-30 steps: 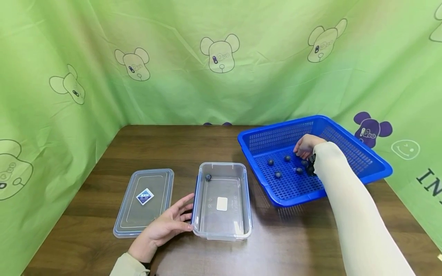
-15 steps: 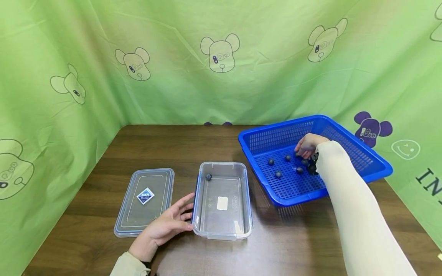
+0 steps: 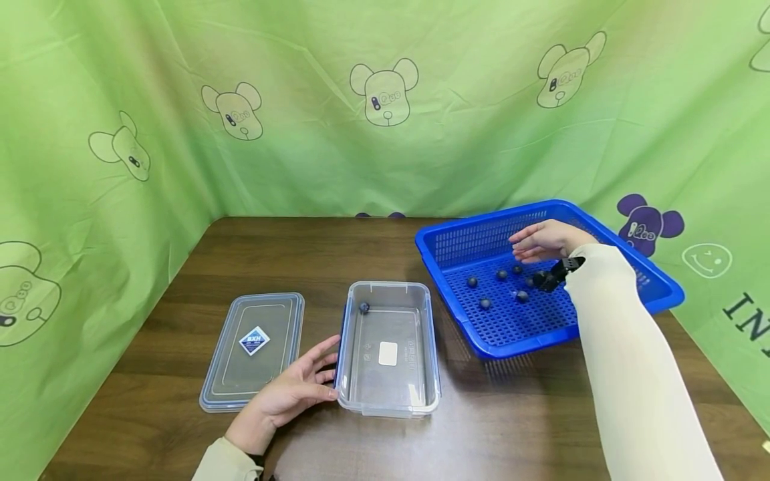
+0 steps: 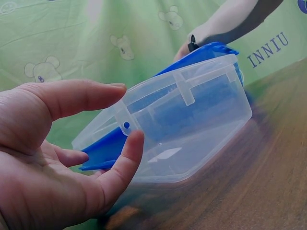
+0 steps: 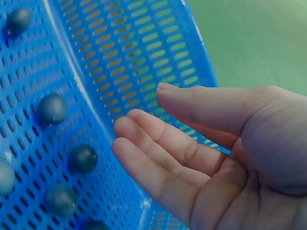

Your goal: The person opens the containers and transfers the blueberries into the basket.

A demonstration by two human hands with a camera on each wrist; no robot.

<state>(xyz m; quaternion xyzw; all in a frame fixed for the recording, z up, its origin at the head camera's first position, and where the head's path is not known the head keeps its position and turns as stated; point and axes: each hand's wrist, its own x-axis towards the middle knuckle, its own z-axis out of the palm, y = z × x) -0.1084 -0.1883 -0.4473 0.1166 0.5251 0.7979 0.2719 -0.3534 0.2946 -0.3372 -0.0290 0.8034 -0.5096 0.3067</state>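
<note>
My left hand (image 3: 295, 394) rests against the left side of a clear plastic food container (image 3: 388, 407), its fingers spread and touching the wall near the blue clip (image 4: 103, 148). A single blueberry (image 3: 363, 308) lies in the container's far left corner. Over the blue plastic basket (image 3: 481, 349) hovers my right hand (image 3: 550, 239), its fingers loosely extended. The right wrist view shows nothing between the thumb and fingers (image 5: 163, 139). Several blueberries sit scattered on the perforated basket floor, among them one blueberry (image 3: 517, 269) below the fingertips and another blueberry (image 3: 484, 303) nearer the container.
A clear lid (image 3: 265, 354) with a blue-white sticker (image 3: 254, 341) lies flat on the wooden table (image 3: 325, 254), left of the container. Green printed cloth (image 3: 301, 153) hangs behind and at both sides. A black wrist camera (image 3: 556, 274) partly covers the basket's contents.
My right hand has risen from the basket floor with its fingers loosened. The blueberry that was at its fingertips now shows on the basket floor. My left hand stays put.
</note>
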